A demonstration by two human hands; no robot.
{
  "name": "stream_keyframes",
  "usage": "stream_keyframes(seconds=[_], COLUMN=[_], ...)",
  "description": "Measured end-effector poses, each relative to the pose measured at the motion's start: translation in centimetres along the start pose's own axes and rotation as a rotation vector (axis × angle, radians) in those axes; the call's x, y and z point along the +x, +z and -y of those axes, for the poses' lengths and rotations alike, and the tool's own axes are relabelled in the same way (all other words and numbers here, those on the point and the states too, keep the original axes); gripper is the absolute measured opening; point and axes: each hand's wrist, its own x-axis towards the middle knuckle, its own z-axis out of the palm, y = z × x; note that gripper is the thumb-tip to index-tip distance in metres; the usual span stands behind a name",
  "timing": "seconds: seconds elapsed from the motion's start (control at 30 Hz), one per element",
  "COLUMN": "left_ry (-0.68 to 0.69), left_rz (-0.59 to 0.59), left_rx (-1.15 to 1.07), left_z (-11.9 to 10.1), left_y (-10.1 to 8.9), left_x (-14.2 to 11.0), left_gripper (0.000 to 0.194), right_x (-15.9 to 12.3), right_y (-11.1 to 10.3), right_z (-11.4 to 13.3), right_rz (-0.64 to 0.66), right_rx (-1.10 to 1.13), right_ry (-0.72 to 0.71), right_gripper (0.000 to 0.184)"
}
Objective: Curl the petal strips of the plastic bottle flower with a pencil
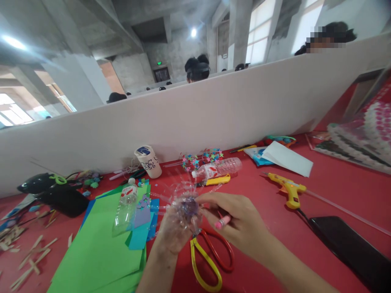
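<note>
So the frilly clear plastic piece (183,203), purplish in the middle, sat right between both hands, above the red table (259,252). The left hand (174,230) was gripping it from below, fingers mostly hidden behind the see-through strips. The right hand (236,217) came in from the side, palm down-ish, thumb and index fingertips at the purple bit, with a pink stick (222,221) tucked in its curled fingers. Both forearms angled up from the bottom edge, with scissors (193,252) lying between them.
</note>
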Motion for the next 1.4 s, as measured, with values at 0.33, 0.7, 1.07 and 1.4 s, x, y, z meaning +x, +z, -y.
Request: stream_keyframes(seconds=[0.33, 0.7, 1.07, 1.4], left_ry=[-0.033, -0.076, 0.052, 0.140], left_rz=[0.073, 0.047, 0.075, 0.105], left_rx=[0.037, 0.074, 0.048, 0.092], left_z=[-0.6, -1.0, -1.1, -1.7], left_y=[1.0, 1.3, 1.1, 1.6], left_x=[-0.2, -0.8, -0.9, -1.2], left_gripper=[0.013, 0.014, 0.022, 0.017], right_x=[0.1, 0.4, 0.4, 0.0], right_y=[-0.4, -0.8, -1.6, -2.3], right_z=[-0.1, -1.0, -0.6, -0.9], right_rz=[0.089, 0.212, 0.232, -0.014], right_rx=[0.075, -0.027, 0.052, 0.387], right_ry=[0.070, -0.036, 0.050, 0.221], right_gripper=[0.018, 0.021, 0.027, 0.013])
